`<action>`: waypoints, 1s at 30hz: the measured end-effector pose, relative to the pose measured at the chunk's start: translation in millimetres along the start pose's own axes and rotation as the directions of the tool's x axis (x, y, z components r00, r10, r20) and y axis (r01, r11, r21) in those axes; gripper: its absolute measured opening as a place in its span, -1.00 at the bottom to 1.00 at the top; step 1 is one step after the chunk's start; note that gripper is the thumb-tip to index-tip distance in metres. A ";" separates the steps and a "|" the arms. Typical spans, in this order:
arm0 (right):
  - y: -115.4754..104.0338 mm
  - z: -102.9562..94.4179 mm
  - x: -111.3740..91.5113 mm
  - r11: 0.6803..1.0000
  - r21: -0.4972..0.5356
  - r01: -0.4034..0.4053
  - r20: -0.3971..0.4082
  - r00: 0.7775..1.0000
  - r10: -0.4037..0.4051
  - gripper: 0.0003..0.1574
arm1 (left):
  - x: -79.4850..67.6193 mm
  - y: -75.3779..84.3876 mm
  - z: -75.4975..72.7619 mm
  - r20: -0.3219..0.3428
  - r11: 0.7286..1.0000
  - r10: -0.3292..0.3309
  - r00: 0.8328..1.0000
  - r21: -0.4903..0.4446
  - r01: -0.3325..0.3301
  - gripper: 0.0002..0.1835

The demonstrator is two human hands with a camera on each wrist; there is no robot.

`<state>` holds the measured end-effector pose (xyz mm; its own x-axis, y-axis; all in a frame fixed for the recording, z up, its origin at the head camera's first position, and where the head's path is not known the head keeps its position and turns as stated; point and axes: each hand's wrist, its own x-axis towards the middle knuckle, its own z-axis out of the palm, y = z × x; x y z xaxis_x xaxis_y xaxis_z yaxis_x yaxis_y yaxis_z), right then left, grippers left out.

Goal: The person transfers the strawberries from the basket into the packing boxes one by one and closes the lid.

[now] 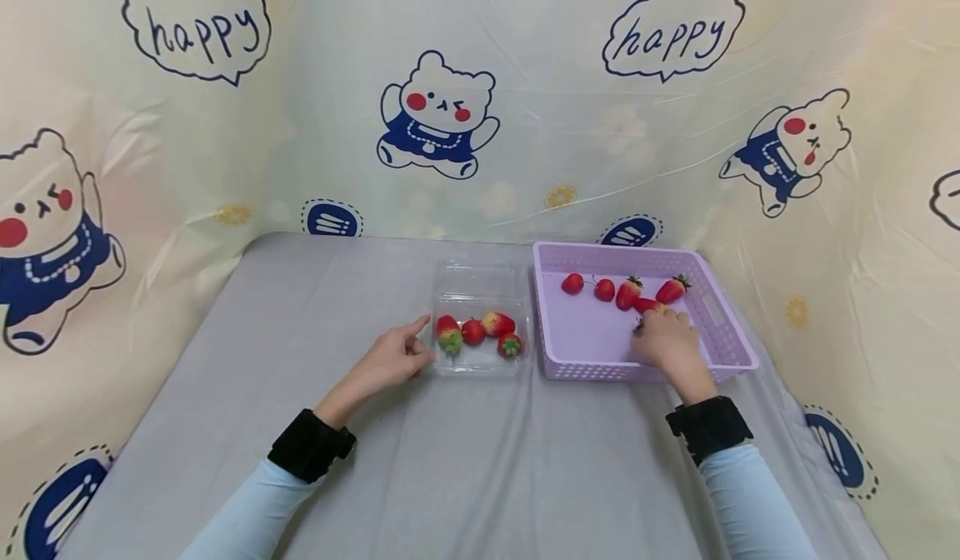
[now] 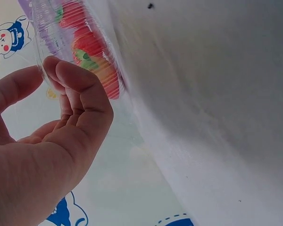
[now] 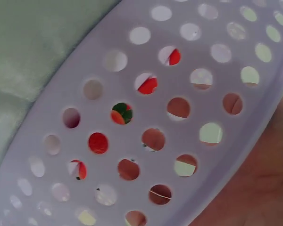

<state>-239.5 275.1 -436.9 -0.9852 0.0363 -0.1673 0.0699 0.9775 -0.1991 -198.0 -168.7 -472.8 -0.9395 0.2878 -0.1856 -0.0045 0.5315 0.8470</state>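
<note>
At the middle of the table is a clear plastic box (image 1: 472, 367) with its lid (image 1: 474, 279) laid back, holding several strawberries (image 1: 498, 323). My left hand (image 1: 390, 358) is at its left side; in the left wrist view the thumb and index finger (image 2: 78, 77) pinch the box's clear edge. Inside the purple basket (image 1: 592, 339), my right hand (image 1: 667, 339) reaches down among more strawberries (image 1: 628, 293). A dark green leafy tip shows beside its thumb, but I cannot tell whether the fingers grip that fruit. The right wrist view looks through the basket's perforated wall (image 3: 137, 56).
The basket stands close to the box's right side. Two small round red fruits (image 1: 573, 283) lie at the basket's back left. Grey cloth (image 1: 480, 460) covers the table, and a printed curtain (image 1: 540, 127) hangs behind it and at both sides.
</note>
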 end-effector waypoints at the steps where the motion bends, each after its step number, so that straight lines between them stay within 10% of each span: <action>1: 0.8 0.6 0.1 1.000 0.005 -0.009 -0.001 1.000 0.009 -0.53 | -0.1 -0.1 0.2 0.002 1.000 0.002 1.000 0.000 -0.002 -0.20; 30: 9.4 4.9 9.5 0.997 0.068 -0.043 0.083 0.996 0.037 -0.64 | 0.2 0.7 0.7 -0.002 1.000 0.005 1.000 -0.003 -0.005 -0.21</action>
<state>-247.4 283.7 -445.1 -0.9656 0.0557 -0.2539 0.1228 0.9586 -0.2568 -198.0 -167.7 -472.6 -0.9403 0.2885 -0.1803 -0.0008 0.5280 0.8492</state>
